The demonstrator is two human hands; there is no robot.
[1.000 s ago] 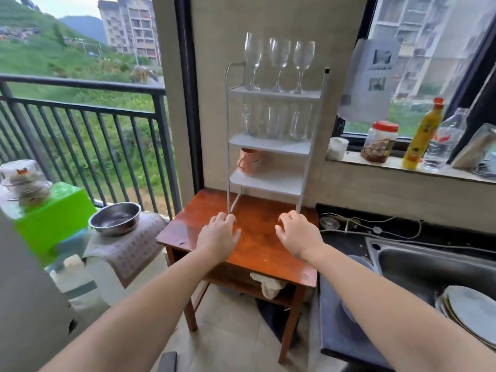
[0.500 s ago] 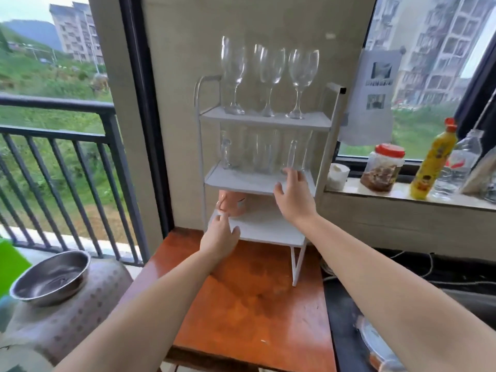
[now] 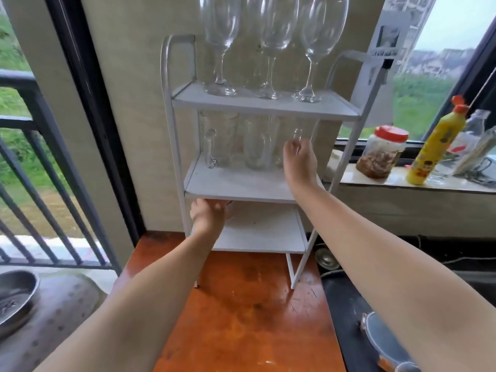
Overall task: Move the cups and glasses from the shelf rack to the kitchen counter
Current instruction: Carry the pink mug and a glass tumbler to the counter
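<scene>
A white shelf rack (image 3: pixel 268 108) stands on an orange-brown table (image 3: pixel 249 312). Three wine glasses (image 3: pixel 268 47) stand on its top shelf. Three clear glass mugs (image 3: pixel 257 146) line the middle shelf. My right hand (image 3: pixel 300 162) reaches into the middle shelf, its fingers curled round the handle of the rightmost mug (image 3: pixel 298 132). Under the left of the middle shelf, my left hand (image 3: pixel 208 214) reaches into the bottom shelf. Its fingertips are hidden by the shelf edge, and no cup shows there.
A dark counter (image 3: pixel 349 318) with a round lid lies right of the table. On the window sill stand a red-lidded jar (image 3: pixel 382 151), a yellow bottle (image 3: pixel 434 146) and a clear bottle. A steel bowl (image 3: pixel 13 299) sits at the left, by the balcony railing.
The view has closed in on the rack. My right hand went from the middle shelf's edge to the rightmost mug's handle. My left hand moved in under the middle shelf, and the pink cup is hidden.
</scene>
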